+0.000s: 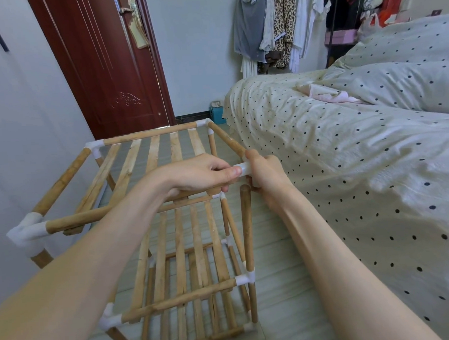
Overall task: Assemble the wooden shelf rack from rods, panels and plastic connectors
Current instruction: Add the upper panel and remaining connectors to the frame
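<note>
A wooden shelf rack point(170, 250) of rods, slatted panels and white plastic connectors stands on the floor in front of me. Both hands meet at its near right top corner. My left hand point(197, 175) pinches a white plastic connector point(244, 168) from the left. My right hand point(264, 175) grips the same connector from the right, at the end of the top side rod point(227, 138). Just below the connector, the upright rod point(247, 228) ends bare, apart from it. The top front rod point(90, 218) runs under my left hand.
A bed point(347, 150) with a dotted cover fills the right side, close to the rack. A dark red door point(103, 61) and a pale wall point(20, 115) are behind and left of it. Clothes point(275, 24) hang at the back. A teal box point(216, 114) sits by the bed.
</note>
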Demonstrator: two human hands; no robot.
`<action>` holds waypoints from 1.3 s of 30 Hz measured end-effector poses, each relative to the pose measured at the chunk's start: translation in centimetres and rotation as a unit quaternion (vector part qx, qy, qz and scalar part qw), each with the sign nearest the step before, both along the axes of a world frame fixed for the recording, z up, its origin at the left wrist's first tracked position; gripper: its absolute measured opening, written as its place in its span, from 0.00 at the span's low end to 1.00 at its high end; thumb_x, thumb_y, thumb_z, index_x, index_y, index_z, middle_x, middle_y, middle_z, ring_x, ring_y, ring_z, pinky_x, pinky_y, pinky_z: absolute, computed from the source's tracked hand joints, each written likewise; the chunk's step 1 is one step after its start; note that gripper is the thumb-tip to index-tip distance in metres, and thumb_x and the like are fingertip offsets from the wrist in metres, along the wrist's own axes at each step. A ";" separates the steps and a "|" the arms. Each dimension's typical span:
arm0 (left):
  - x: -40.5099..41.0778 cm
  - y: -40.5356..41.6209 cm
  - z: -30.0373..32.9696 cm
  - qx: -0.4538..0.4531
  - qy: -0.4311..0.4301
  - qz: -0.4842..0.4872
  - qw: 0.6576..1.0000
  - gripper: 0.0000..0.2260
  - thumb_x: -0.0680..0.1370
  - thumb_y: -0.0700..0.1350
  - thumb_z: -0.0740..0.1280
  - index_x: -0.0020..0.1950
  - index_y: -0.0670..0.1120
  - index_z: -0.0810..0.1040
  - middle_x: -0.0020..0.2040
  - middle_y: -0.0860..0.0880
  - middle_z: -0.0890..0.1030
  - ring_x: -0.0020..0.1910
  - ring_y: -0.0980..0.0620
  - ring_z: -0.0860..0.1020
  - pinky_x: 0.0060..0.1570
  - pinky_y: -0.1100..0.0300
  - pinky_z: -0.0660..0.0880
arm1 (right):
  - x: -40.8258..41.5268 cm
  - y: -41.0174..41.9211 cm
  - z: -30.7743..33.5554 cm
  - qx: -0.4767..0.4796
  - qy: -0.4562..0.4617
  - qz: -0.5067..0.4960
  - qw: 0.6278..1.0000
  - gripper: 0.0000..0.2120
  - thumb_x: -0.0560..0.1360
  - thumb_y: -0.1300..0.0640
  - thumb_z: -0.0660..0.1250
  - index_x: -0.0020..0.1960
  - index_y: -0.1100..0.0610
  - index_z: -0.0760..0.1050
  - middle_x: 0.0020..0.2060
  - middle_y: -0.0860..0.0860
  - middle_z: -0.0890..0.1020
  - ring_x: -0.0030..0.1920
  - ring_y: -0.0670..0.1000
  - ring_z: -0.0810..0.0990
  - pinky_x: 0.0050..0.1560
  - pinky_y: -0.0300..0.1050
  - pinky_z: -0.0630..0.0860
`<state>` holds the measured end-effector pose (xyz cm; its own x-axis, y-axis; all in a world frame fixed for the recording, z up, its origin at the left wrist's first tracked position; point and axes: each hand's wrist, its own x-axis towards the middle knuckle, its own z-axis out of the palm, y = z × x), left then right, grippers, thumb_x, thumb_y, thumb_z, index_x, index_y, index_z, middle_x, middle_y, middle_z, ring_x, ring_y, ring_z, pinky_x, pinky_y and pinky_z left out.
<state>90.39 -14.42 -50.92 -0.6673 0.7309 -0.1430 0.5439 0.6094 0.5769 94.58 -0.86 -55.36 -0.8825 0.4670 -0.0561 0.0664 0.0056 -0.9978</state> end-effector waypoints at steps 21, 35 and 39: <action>1.4 1.8 -1.4 0.062 0.135 0.118 0.982 0.11 0.72 0.61 0.68 0.38 0.55 0.78 0.42 0.47 0.84 0.46 0.52 0.80 0.55 0.48 0.75 | -0.2 1.0 -0.6 0.026 -0.008 -0.010 1.000 0.10 0.77 0.54 0.54 0.39 0.56 0.66 0.31 0.50 0.68 0.29 0.47 0.64 0.30 0.41 0.60; 1.5 2.1 -2.8 0.056 0.248 0.133 0.958 0.12 0.75 0.61 0.62 0.43 0.54 0.75 0.35 0.55 0.80 0.42 0.55 0.78 0.47 0.56 0.69 | -0.5 0.5 -0.5 0.051 -0.017 -0.067 0.996 0.17 0.79 0.52 0.54 0.32 0.54 0.60 0.28 0.48 0.65 0.28 0.47 0.63 0.28 0.42 0.58; 1.9 2.3 -3.2 0.053 0.305 0.154 0.938 0.14 0.75 0.63 0.60 0.41 0.54 0.71 0.34 0.56 0.77 0.42 0.53 0.76 0.48 0.56 0.67 | -0.4 0.2 -0.5 0.050 -0.017 -0.063 0.997 0.17 0.79 0.52 0.54 0.33 0.55 0.62 0.29 0.48 0.66 0.28 0.47 0.64 0.28 0.42 0.59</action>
